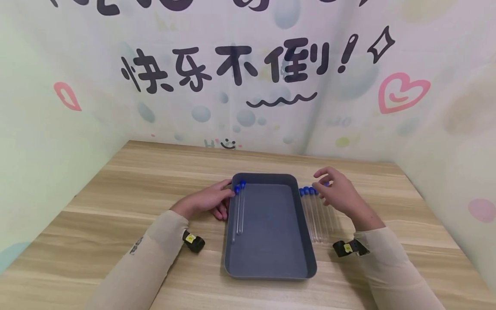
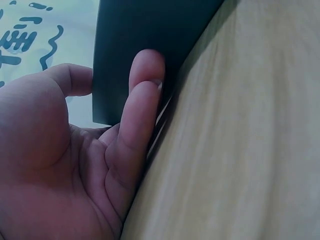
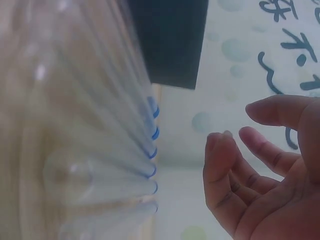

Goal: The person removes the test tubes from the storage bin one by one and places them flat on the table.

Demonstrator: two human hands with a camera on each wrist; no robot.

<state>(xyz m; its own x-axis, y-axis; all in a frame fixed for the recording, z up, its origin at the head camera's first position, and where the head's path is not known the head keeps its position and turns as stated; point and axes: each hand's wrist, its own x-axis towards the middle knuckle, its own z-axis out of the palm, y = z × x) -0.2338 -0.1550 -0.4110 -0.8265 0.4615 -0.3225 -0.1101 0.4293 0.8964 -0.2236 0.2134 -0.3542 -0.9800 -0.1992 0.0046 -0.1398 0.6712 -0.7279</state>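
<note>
Two capped test tubes (image 1: 239,206) already lie inside our dark grey tray (image 1: 271,267), along its wall at 9 o'clock, blue caps pointing to 12 o'clock. Our left hand (image 1: 207,201) rests against the outside of that same wall; the left wrist view shows straight fingers (image 2: 142,105) pressed flat on the tray's side, gripping nothing. Just past the tray's 3 o'clock edge, a row of more clear test tubes (image 1: 317,215) lies side by side on the wooden table (image 1: 116,193), caps also toward 12 o'clock. Our right hand (image 1: 339,193) hovers over the capped ends of that row with fingers loosely spread and bent, apart and holding nothing; in the right wrist view the fingertips (image 3: 220,150) sit near the blue caps without touching.

As we judge it, the main risk is rolling. These tubes are round and smooth and lie packed together, so a finger coming down between two of them could nudge the neighbours apart and send one toward the table's 3 o'clock side. A pinch only on the cap could let the glass body swing and knock the tray rim. If the left hand pushes too hard, the tray may slide into the waiting row
</note>
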